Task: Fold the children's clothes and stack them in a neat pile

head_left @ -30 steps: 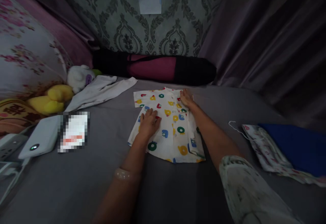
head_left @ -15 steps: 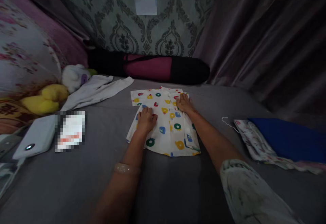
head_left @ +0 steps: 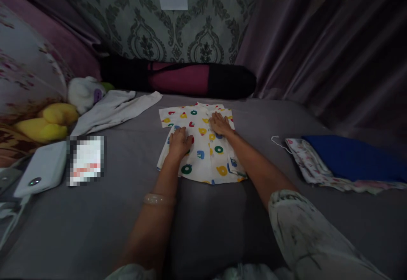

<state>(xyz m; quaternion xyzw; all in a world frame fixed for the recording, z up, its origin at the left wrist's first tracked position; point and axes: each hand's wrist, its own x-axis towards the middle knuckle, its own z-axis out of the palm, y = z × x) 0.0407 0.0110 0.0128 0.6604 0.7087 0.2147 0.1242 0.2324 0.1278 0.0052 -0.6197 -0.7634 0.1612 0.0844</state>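
A small white short-sleeved shirt with colourful letter and duck-like prints lies spread on the grey bed sheet, collar towards the wall. My left hand rests on its left side below the sleeve, fingers apart. On the upper right of the shirt, near the front placket, my right hand lies flat with fingers stretched out. Neither hand grips the cloth. The cloth directly under both palms is hidden.
To the right are a folded blue cloth and floral fabric with a white cord. White trousers, plush toys, a white power bank and a blurred packet lie left. A black-and-maroon long bag lines the wall.
My right hand has slid left across the shirt, from the right sleeve area towards the placket. My left hand stays at about the same place on the shirt. The camera view has shifted slightly.
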